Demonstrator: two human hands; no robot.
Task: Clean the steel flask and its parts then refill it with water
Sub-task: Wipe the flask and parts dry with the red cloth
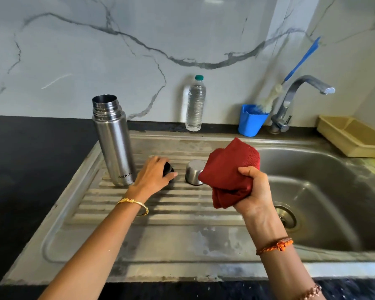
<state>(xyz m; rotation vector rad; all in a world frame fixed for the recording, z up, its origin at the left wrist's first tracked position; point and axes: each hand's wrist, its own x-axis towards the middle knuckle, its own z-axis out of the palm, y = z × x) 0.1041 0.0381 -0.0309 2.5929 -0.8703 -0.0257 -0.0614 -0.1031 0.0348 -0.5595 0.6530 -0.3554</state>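
Head view: steel flask (113, 141) stands upright and uncapped on the ribbed drainboard (121, 245), near its back left corner. Just right of it, the left hand (153, 177) curls its fingers (171, 174) over a black stopper (168, 168); an inverted steel cup (194, 172) sits beside. The right hand (252, 191) clenches a bunched red cloth (231, 172) above the drainboard's basin edge. Drying seems underway; next, likely lift the stopper to the cloth.
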